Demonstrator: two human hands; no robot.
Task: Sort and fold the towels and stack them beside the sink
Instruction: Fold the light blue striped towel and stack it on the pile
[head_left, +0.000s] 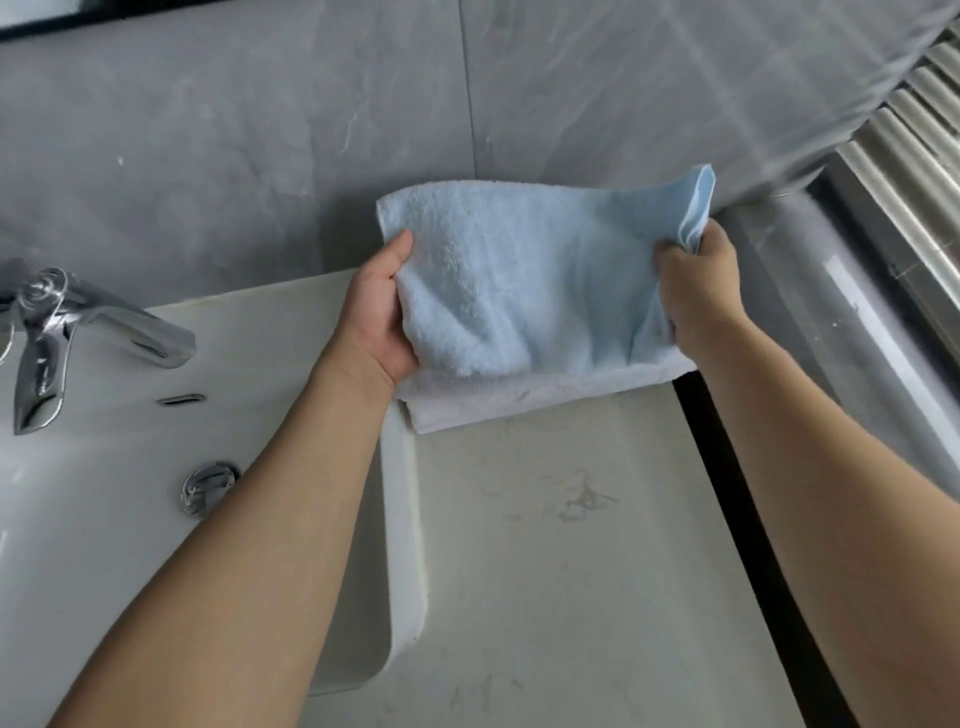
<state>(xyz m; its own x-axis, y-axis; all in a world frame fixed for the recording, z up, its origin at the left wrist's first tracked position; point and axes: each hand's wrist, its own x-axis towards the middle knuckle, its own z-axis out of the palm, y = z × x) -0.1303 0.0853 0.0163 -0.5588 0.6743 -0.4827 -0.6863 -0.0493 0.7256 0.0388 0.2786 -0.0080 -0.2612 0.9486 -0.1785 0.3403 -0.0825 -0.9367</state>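
A folded light blue towel (524, 275) is held over the back of the counter, to the right of the sink. My left hand (382, 306) grips its left edge, thumb on top. My right hand (698, 291) is closed on its right edge, where the layers bunch upward. Beneath it lies a folded white towel (524, 402) flat on the counter, only its front strip showing. The blue towel's lower edge rests on or just above the white one; I cannot tell if they touch.
The white sink (104, 467) fills the left, with a chrome faucet (78, 322) and a drain plug (208, 483). The pale counter (571, 571) extends toward me. A grey tiled wall (311, 130) stands behind; a dark gap (727, 493) marks the counter's right edge.
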